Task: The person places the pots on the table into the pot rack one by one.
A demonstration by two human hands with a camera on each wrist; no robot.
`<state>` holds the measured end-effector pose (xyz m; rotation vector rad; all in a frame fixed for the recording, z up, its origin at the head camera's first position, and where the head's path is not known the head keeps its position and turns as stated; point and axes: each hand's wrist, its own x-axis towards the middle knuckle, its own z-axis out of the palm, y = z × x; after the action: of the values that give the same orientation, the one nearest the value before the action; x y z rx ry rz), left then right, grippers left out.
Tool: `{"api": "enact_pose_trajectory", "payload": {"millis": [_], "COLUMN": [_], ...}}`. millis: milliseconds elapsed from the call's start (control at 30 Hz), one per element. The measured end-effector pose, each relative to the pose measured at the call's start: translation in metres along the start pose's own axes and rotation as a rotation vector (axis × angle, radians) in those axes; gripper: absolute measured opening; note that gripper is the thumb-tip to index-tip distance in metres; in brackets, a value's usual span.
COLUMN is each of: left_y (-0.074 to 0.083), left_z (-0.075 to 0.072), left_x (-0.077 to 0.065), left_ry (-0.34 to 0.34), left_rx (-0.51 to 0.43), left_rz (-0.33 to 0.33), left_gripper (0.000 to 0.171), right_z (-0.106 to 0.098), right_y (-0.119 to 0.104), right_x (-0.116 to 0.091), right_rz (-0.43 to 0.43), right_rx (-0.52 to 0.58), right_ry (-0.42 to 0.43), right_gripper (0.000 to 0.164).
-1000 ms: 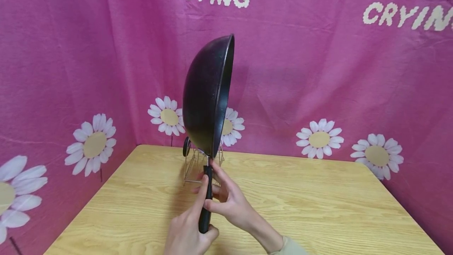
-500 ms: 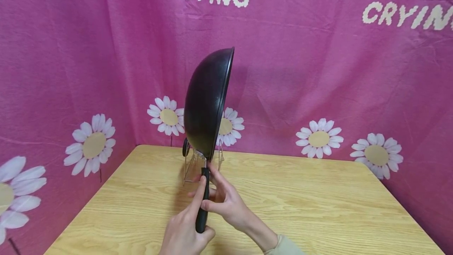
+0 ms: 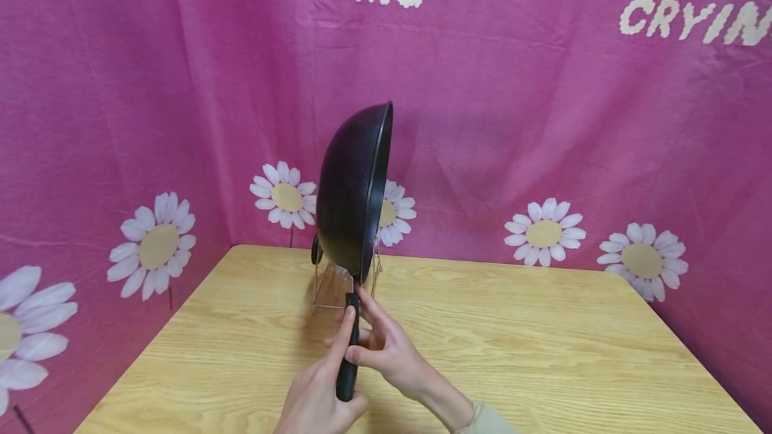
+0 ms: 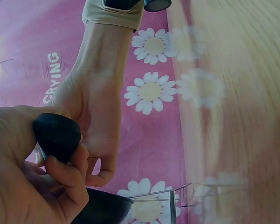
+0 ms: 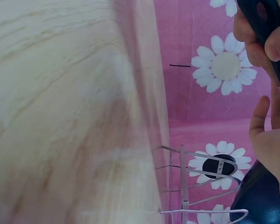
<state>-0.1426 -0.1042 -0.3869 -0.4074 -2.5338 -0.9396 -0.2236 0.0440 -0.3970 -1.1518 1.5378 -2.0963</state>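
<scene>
A black wok [image 3: 346, 186] stands on its side, bowl up, with its hollow facing right. Its black handle [image 3: 346, 380] points down toward me. My left hand [image 3: 319, 380] grips the lower part of that handle, index finger laid along it; the left wrist view shows the fingers curled round the handle's end [image 4: 58, 135]. Higher up, close to the metal neck, my right hand [image 3: 392, 353] holds the handle between thumb and fingers. A wire rack [image 3: 326, 307] stands behind, overlapped by the bowl's lower edge in the head view.
A black oval disc [image 5: 212, 165] with a metal strip sits at the rack's left side. The wood-grain table [image 3: 512, 353] reaches back to a pink cloth backdrop [image 3: 482, 119] printed with daisies and lettering, which also closes off the left and right sides.
The wok has come down steadily toward the rack, both hands staying on its handle. It leaned slightly to the right half a second ago and is now more upright.
</scene>
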Motion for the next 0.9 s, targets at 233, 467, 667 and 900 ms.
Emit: {"api": "enact_pose_trajectory", "payload": {"millis": [233, 467, 667, 900], "left_y": [-0.002, 0.000, 0.004, 0.007], "left_z": [0.003, 0.003, 0.007, 0.018], "left_x": [-0.003, -0.001, 0.002, -0.001], "left_ry": [-0.076, -0.195, -0.268, -0.262], "left_rx": [-0.021, -0.064, -0.151, -0.261], "left_rz": [-0.030, -0.109, -0.185, -0.277], "left_gripper": [0.112, 0.112, 0.110, 0.108], "right_z": [-0.001, -0.003, -0.007, -0.014], "right_y": [0.004, 0.004, 0.002, 0.000], "right_x": [-0.005, -0.011, -0.015, -0.021], "right_rz": [0.015, 0.008, 0.027, 0.123], "right_rx": [0.020, 0.063, 0.067, 0.011], "right_ry": [-0.021, -0.024, -0.016, 0.001], "right_gripper": [0.090, 0.089, 0.087, 0.090]}}
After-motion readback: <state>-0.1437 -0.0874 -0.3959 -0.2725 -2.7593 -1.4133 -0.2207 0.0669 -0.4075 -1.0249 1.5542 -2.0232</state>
